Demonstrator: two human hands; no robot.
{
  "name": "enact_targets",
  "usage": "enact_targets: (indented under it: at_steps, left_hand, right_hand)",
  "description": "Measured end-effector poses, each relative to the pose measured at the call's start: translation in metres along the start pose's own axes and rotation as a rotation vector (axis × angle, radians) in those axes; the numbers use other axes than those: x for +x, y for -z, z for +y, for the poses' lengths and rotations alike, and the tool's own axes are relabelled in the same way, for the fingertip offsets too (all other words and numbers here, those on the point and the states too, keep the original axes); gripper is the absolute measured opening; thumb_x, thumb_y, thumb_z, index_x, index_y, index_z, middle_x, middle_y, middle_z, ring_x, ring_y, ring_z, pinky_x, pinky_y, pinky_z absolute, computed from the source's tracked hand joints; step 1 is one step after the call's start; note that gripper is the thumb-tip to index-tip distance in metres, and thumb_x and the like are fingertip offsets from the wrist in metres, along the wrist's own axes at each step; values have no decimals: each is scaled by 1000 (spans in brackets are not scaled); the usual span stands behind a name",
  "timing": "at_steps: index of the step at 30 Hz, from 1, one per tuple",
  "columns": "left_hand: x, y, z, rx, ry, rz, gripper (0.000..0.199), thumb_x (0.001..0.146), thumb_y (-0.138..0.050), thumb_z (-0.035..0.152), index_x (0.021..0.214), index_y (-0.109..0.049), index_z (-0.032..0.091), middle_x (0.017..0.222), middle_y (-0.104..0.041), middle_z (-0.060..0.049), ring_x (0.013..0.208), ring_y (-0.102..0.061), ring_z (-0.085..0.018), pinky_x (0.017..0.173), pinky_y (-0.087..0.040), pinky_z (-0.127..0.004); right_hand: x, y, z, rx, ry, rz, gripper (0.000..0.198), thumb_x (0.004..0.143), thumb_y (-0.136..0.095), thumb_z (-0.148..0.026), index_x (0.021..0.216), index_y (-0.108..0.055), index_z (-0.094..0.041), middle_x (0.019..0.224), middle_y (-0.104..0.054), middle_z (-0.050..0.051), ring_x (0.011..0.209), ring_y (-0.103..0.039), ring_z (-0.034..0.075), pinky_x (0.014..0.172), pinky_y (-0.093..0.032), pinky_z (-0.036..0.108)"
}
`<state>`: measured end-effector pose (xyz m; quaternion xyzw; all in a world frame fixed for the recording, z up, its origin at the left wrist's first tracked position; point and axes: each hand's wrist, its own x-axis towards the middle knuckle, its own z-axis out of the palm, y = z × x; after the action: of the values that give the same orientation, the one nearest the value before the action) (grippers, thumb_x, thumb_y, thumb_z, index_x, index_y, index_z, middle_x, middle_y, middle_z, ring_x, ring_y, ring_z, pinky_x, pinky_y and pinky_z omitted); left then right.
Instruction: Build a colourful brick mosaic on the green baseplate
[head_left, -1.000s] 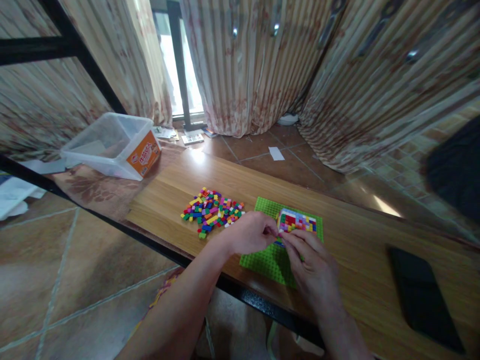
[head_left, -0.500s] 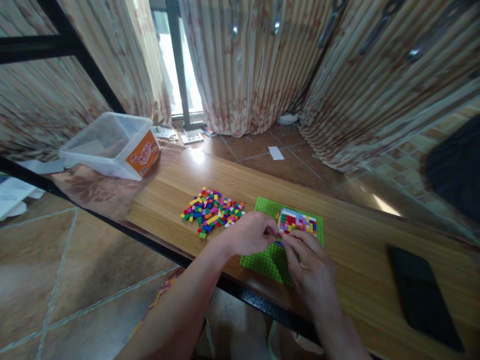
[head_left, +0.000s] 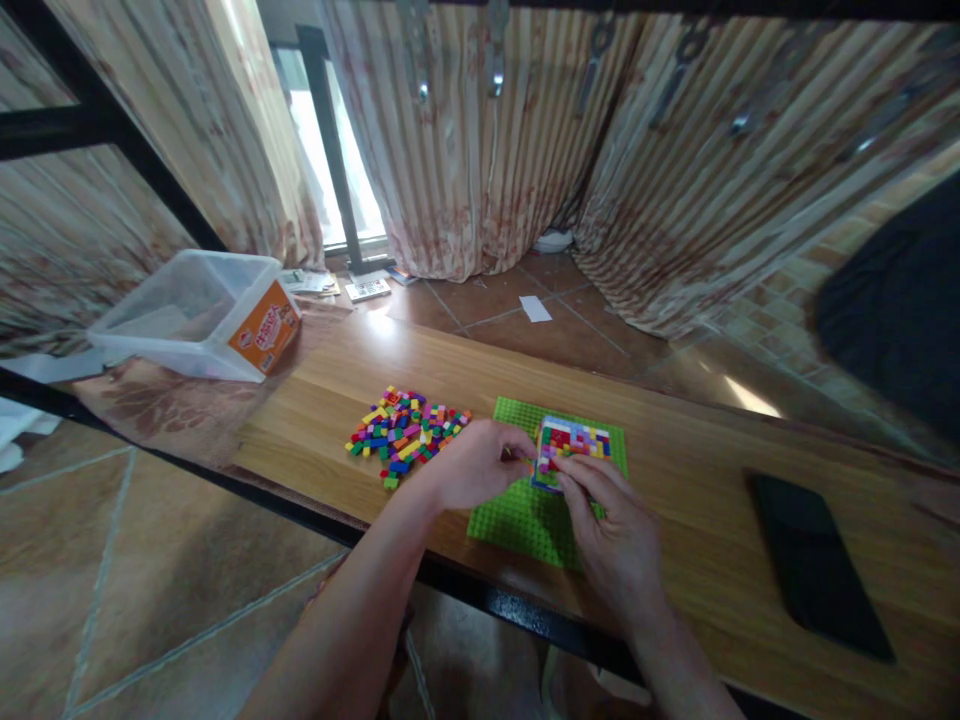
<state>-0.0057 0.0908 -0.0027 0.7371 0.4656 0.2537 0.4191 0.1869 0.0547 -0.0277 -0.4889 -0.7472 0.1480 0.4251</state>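
Note:
A square green baseplate (head_left: 517,525) lies on the wooden table, and a low block of multicoloured toy bricks (head_left: 559,437) stands on its far part. My left hand (head_left: 480,465) is at the block's left side, its thumb and fingers curled together; whatever lies between the fingertips is too small to make out. From the right, my right hand (head_left: 615,515) reaches over the block's near side, thumb and forefinger pinched at its top surface. Those fingers cover part of the block. A pile of loose toy bricks (head_left: 405,430) lies left of the baseplate, beyond my left forearm.
A black phone-like slab (head_left: 817,560) rests on the table's right part. The clear plastic bin (head_left: 180,325) with an orange label stands past the table's left end. Along the near side runs a black metal edge (head_left: 495,600). Curtains (head_left: 465,170) hang behind.
The whole view has shifted slightly, so most things appear further left. My left fingertips have drawn a little away from my right fingertips, uncovering more of the block's left side.

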Motion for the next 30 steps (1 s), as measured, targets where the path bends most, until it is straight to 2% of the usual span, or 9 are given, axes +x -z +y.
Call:
enact_targets:
  at_steps: [4,8,11,17,23,26,30]
  left_hand:
    - [1,3,3,-143,10,60,13,81,-61,13,86,-72,16,76,-70,0,70,-61,-12,64,-47,-21]
    - [0,0,9,-412,-17,85,11,81,-64,14,91,-70,14,83,-72,-3,76,-65,-13,72,-51,-23]
    - [0,-3,16,-521,-15,95,13,80,-66,13,93,-69,13,86,-73,-5,81,-67,-13,77,-52,-25]
    - [-1,-6,22,-599,-17,90,18,77,-72,13,94,-69,13,84,-73,-3,80,-68,-13,80,-54,-25]
    - [-3,-5,24,-682,-51,29,16,76,-72,13,92,-68,13,82,-73,-3,76,-68,-12,76,-53,-24]
    - [-3,-3,22,-685,-65,16,18,77,-72,15,94,-69,12,83,-73,-4,77,-67,-12,75,-53,-24]
    - [0,0,13,-616,-55,105,17,79,-70,17,95,-71,12,85,-72,-4,77,-64,-12,73,-50,-23]
  right_hand:
    - [3,9,-3,67,-109,95,18,93,-56,-29,98,-72,-25,102,-73,5,95,-69,19,87,-55,36]
    - [5,10,-8,193,-177,50,16,90,-61,-31,100,-72,-26,101,-73,5,92,-69,19,83,-56,36]
    - [4,6,-13,295,-228,8,18,87,-66,-32,102,-72,-27,98,-73,3,87,-68,17,79,-56,33]
    - [6,5,-18,436,-361,9,11,82,-71,-33,87,-74,-24,82,-73,0,73,-66,15,69,-53,28]
    - [7,11,-18,594,-435,-18,10,79,-73,-32,82,-75,-22,67,-68,-1,62,-60,13,59,-49,25]
    - [7,12,-15,687,-433,-32,10,81,-72,-32,82,-75,-23,62,-63,-2,59,-57,11,57,-48,24]
    - [9,17,-8,672,-400,73,14,83,-70,-31,96,-76,-26,68,-66,-2,63,-60,12,62,-52,26]
